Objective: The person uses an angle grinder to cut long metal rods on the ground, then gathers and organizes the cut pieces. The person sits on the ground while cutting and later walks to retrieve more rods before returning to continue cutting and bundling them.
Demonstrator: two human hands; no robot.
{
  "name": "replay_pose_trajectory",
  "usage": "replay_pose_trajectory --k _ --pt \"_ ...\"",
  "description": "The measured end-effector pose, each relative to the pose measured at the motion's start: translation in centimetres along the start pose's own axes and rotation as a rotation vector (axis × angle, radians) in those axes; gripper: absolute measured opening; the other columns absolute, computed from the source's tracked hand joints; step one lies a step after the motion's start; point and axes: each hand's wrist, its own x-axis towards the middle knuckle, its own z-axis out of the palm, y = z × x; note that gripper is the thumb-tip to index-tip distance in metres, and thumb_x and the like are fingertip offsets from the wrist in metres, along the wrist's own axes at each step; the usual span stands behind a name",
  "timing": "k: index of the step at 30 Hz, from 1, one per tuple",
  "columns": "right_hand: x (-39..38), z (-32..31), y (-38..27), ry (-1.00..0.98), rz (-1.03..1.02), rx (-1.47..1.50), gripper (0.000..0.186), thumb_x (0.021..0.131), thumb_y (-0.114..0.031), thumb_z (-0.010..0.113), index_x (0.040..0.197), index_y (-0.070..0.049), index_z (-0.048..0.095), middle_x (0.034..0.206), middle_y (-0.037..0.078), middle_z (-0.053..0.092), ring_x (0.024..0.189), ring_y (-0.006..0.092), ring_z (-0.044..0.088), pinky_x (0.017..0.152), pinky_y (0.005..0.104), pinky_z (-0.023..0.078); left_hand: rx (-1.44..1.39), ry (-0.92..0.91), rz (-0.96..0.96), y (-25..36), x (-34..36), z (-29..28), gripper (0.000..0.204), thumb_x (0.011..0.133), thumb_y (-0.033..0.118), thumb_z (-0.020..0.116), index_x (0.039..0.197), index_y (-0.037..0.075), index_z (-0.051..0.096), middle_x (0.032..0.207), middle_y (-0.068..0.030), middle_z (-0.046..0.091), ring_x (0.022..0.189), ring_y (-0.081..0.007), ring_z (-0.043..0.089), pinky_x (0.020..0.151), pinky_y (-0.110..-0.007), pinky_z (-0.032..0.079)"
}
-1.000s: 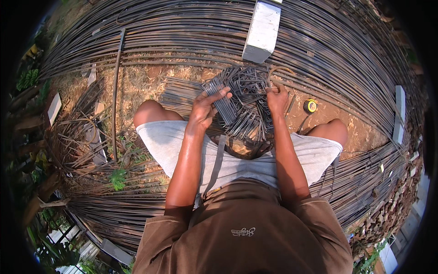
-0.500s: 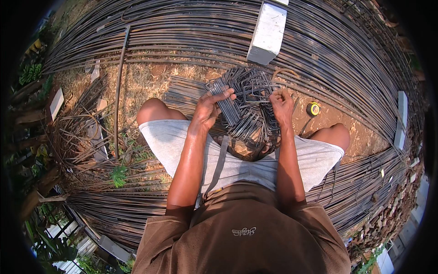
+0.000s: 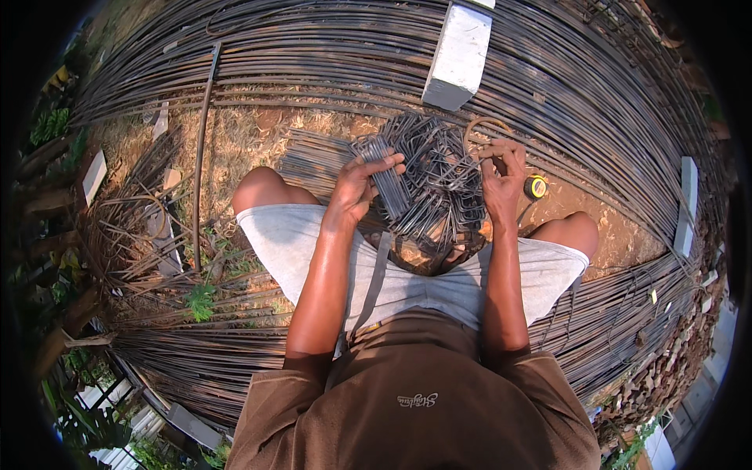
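My left hand [image 3: 358,186] is closed around a neat bundle of bent steel stirrups [image 3: 389,188], thumb across the top. Below and beside it lies a tangled heap of dark rebar stirrups [image 3: 445,168] on the ground between my crossed legs. At the heap's right edge is my right hand [image 3: 504,176], its fingers curved and apart, with no stirrup visible in them. A curved rusty metal piece [image 3: 487,123] lies just beyond these fingers.
A yellow and black tape measure [image 3: 536,187] sits right of my right hand. Straight cut rods [image 3: 309,160] lie left of the heap. Long rebar [image 3: 329,70] stretches across the far side under a pale concrete block [image 3: 460,55]. An upright-lying bar [image 3: 202,157] is at left.
My right hand has moved slightly right and away from the heap, its fingers spreading. The square stirrup it pinched no longer stands out. My left hand keeps its bundle almost still.
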Motion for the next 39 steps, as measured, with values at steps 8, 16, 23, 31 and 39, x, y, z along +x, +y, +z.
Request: replay_pose_trajectory --k 8,16,23,31,39 --pt "2.0 1.1 -5.7 -0.386 -0.227 -0.223 0.019 0.076 0.013 0.067 0.086 0.000 0.075 0.116 0.014 0.071 0.115 0.0355 0.071 0.101 0.0466 0.057 0.046 -0.041 -0.058 0.3 -0.2 0.5 0.042 0.103 0.004 0.080 0.140 -0.006 0.066 0.128 -0.0201 0.081 0.114 -0.0272 0.082 0.096 -0.038 0.070" --pt "-1.5 8.8 -4.7 -0.424 -0.202 0.038 0.028 0.077 0.020 0.066 0.092 -0.001 0.074 0.118 0.014 0.073 0.109 0.0333 0.074 0.094 0.0434 0.061 0.053 -0.144 -0.044 -1.0 0.7 -0.6 0.024 0.103 0.001 0.078 0.127 0.001 0.075 0.114 -0.0111 0.083 0.102 -0.0206 0.083 0.084 -0.033 0.069" --pt "-1.8 10.0 -6.7 -0.314 0.066 -0.097 0.018 0.092 0.009 0.071 0.101 0.000 0.082 0.117 0.016 0.082 0.108 0.0273 0.081 0.092 0.0430 0.064 0.089 -0.050 -0.049 -1.6 0.8 -0.2 0.023 0.100 -0.003 0.080 0.122 0.002 0.077 0.109 -0.0083 0.083 0.092 -0.0165 0.082 0.076 -0.030 0.069" --pt "-1.5 11.2 -7.1 -0.266 0.267 -0.157 0.018 0.092 0.003 0.078 0.109 0.000 0.082 0.108 0.013 0.080 0.102 0.0245 0.080 0.088 0.0374 0.064 0.179 -0.085 0.103 -1.7 0.9 0.3 0.035 0.095 -0.010 0.078 0.128 0.001 0.076 0.112 -0.0086 0.083 0.096 -0.0196 0.082 0.085 -0.034 0.069" --pt "2.1 6.4 -1.5 -0.123 0.551 -0.131 0.021 0.099 -0.012 0.078 0.117 -0.002 0.082 0.108 0.015 0.083 0.091 0.0270 0.082 0.086 0.0385 0.064 0.164 -0.051 -0.010 -1.4 0.7 -0.3 0.030 0.096 -0.004 0.084 0.126 -0.002 0.076 0.120 -0.0169 0.085 0.103 -0.0232 0.083 0.090 -0.036 0.070"
